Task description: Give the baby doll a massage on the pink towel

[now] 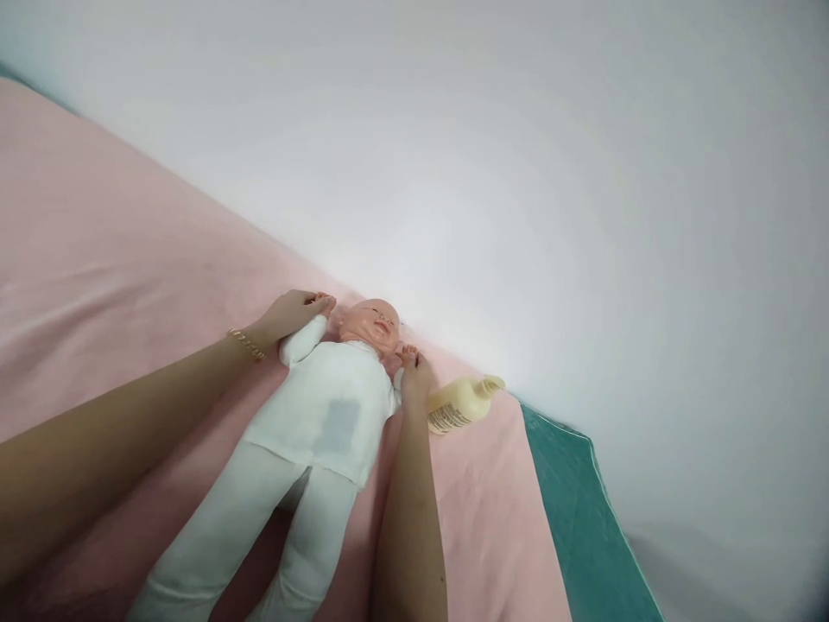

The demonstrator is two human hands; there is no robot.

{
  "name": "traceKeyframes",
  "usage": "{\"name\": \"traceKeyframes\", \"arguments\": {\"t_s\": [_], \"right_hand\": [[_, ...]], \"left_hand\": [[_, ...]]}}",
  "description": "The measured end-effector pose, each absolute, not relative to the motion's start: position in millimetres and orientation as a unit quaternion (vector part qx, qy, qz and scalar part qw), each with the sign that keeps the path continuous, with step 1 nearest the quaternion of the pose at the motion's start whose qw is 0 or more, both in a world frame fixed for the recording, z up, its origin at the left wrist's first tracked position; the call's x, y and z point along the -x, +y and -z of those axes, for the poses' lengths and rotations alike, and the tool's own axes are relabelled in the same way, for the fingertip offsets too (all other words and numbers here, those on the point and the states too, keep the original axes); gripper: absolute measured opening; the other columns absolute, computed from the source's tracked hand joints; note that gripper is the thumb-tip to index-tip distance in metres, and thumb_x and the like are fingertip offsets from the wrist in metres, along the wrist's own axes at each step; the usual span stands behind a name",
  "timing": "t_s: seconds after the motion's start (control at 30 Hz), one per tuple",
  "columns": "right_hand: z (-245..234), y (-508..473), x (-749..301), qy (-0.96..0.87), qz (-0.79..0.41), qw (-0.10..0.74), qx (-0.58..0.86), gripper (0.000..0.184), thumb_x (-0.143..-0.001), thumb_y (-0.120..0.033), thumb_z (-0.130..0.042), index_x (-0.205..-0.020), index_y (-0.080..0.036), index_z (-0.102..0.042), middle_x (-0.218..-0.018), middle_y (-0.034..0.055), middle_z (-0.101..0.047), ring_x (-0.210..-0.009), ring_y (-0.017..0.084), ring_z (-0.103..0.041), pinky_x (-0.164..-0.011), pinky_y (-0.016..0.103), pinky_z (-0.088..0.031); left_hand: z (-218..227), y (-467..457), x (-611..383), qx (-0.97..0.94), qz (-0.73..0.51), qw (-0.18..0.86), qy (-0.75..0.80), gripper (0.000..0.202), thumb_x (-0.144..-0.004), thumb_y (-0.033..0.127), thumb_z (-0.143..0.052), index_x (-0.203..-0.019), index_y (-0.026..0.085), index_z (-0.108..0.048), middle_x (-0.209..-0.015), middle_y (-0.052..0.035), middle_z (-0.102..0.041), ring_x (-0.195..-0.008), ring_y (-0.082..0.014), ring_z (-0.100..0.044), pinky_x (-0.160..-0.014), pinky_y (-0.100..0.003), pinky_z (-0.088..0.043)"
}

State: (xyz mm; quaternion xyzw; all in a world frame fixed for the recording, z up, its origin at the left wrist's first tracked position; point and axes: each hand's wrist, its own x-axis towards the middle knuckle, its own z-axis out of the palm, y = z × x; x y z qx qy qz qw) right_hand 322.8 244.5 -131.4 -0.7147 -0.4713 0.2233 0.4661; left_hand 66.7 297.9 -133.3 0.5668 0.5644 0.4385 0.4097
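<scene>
A baby doll (291,402) with a bare head, white top and white legs lies on its back on a pink cloth. Its arms are bent up beside its head. My left hand (291,313), a beaded bracelet at the wrist, is closed round the doll's hand on the left. On the other side, my right hand (415,382) grips the doll's other hand, whose small fingers poke out above mine. Just right of my right hand is a pale yellow pump bottle (458,404) with printed text. A greyish square patch marks the doll's top.
The pink cloth (129,233) spreads over a green surface (583,501) that shows at the right and at the far left corner. A plain white wall (492,173) rises directly behind the doll's head and the bottle.
</scene>
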Motion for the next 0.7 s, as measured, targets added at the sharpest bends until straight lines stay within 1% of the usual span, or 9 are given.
{"name": "traceKeyframes", "arguments": {"t_s": [0.07,0.13,0.2,0.27,0.33,0.4,0.53,0.6,0.7], "right_hand": [[131,245,-323,-0.474,-0.221,0.456,0.720,0.027,-0.092,-0.031,-0.049,-0.095,-0.015,-0.071,-0.103,0.0116,-0.075,-0.097,0.024,-0.070,-0.085,0.032,-0.050],[131,243,-321,-0.476,-0.215,0.458,0.719,0.028,-0.093,-0.032,-0.048,-0.097,-0.016,-0.070,-0.103,0.0102,-0.076,-0.099,0.024,-0.070,-0.086,0.033,-0.050],[130,239,-317,-0.475,-0.203,0.473,0.714,0.029,-0.094,-0.035,-0.047,-0.101,-0.016,-0.068,-0.107,0.0103,-0.075,-0.104,0.024,-0.069,-0.091,0.034,-0.049],[129,233,-312,-0.473,-0.186,0.499,0.702,0.033,-0.094,-0.036,-0.046,-0.110,-0.015,-0.065,-0.119,0.0117,-0.071,-0.113,0.022,-0.065,-0.097,0.033,-0.047],[128,226,-306,-0.472,-0.165,0.529,0.686,0.039,-0.094,-0.036,-0.046,-0.123,-0.014,-0.058,-0.132,0.0129,-0.063,-0.121,0.020,-0.061,-0.101,0.031,-0.045],[127,217,-298,-0.482,-0.124,0.552,0.669,0.045,-0.094,-0.038,-0.048,-0.132,-0.013,-0.052,-0.136,0.0138,-0.060,-0.123,0.020,-0.059,-0.104,0.032,-0.044],[126,192,-285,-0.532,-0.022,0.558,0.636,0.045,-0.094,-0.042,-0.051,-0.128,-0.013,-0.056,-0.126,0.0148,-0.062,-0.121,0.023,-0.056,-0.106,0.037,-0.042],[126,175,-281,-0.543,-0.016,0.559,0.626,0.044,-0.095,-0.041,-0.052,-0.129,-0.015,-0.056,-0.127,0.0141,-0.061,-0.122,0.023,-0.054,-0.107,0.038,-0.042],[126,146,-276,-0.538,-0.057,0.569,0.620,0.045,-0.094,-0.039,-0.053,-0.133,-0.017,-0.055,-0.133,0.0134,-0.058,-0.125,0.022,-0.053,-0.108,0.038,-0.041]], "left_hand": [[135,298,-67,-0.577,-0.433,0.400,0.565,0.040,-0.084,0.054,-0.057,-0.073,0.018,-0.070,-0.069,-0.0035,-0.067,-0.069,-0.0219,-0.058,-0.059,-0.030,-0.038],[134,297,-68,-0.577,-0.443,0.388,0.566,0.040,-0.085,0.055,-0.055,-0.083,0.019,-0.073,-0.077,-0.0034,-0.070,-0.074,-0.0221,-0.060,-0.063,-0.030,-0.041],[133,293,-69,-0.573,-0.460,0.374,0.566,0.045,-0.087,0.059,-0.053,-0.091,0.019,-0.073,-0.084,-0.0042,-0.072,-0.078,-0.0226,-0.062,-0.066,-0.030,-0.043],[130,286,-70,-0.560,-0.498,0.361,0.555,0.048,-0.088,0.062,-0.053,-0.098,0.020,-0.073,-0.086,-0.0041,-0.072,-0.079,-0.0225,-0.064,-0.066,-0.029,-0.044],[125,276,-72,-0.542,-0.542,0.345,0.541,0.046,-0.088,0.061,-0.055,-0.106,0.023,-0.072,-0.090,-0.0030,-0.073,-0.083,-0.0219,-0.066,-0.067,-0.028,-0.046],[121,263,-74,-0.535,-0.567,0.324,0.536,0.044,-0.088,0.058,-0.057,-0.114,0.026,-0.071,-0.098,-0.0019,-0.074,-0.089,-0.0212,-0.067,-0.071,-0.027,-0.048],[113,234,-70,-0.550,-0.573,0.293,0.532,0.036,-0.088,0.048,-0.060,-0.117,0.030,-0.068,-0.111,0.0017,-0.073,-0.099,-0.0201,-0.067,-0.079,-0.026,-0.050],[109,219,-63,-0.556,-0.579,0.280,0.526,0.034,-0.086,0.046,-0.062,-0.116,0.031,-0.068,-0.115,0.0031,-0.072,-0.105,-0.0211,-0.066,-0.084,-0.027,-0.050],[107,195,-48,-0.566,-0.568,0.245,0.544,0.034,-0.083,0.050,-0.066,-0.111,0.032,-0.069,-0.116,0.0034,-0.072,-0.110,-0.0250,-0.064,-0.093,-0.033,-0.048]]}}
